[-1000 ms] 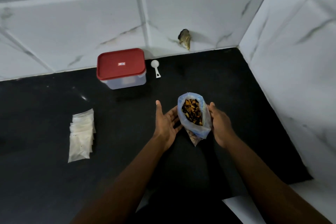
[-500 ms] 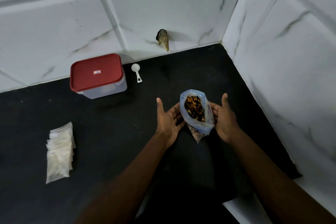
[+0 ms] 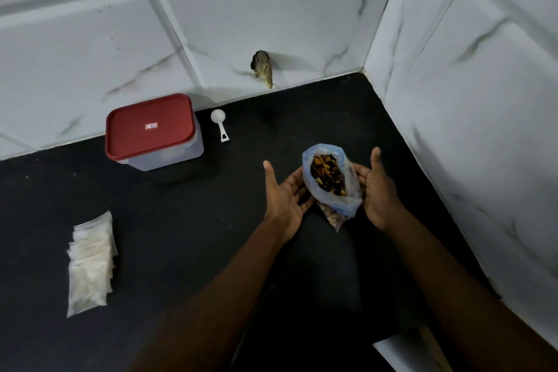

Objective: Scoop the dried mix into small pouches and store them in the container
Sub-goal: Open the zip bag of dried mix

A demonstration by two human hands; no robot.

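Observation:
A clear bluish plastic bag [image 3: 350, 190] stands open on the black counter, filled with dark and orange dried mix [image 3: 327, 174]. My left hand [image 3: 285, 193] is open with the palm turned toward the bag's left side, fingertips close to it. My right hand [image 3: 377, 187] is open on the bag's right side, fingers against the plastic. A white scoop [image 3: 219, 124] lies near the back wall. A clear container with a red lid [image 3: 151, 130] stands shut to the left of the scoop. A stack of small clear pouches [image 3: 90, 260] lies at the left.
The black counter [image 3: 181, 220] ends at white marble-look tiled walls behind and on the right. A small dark stub [image 3: 263, 68] sticks out of the back wall above the counter. A white edge [image 3: 404, 353] shows at the bottom right.
Both hands stay around the bag with fingers a little more spread. The camera has turned to the right, so the container and pouches sit further left in view.

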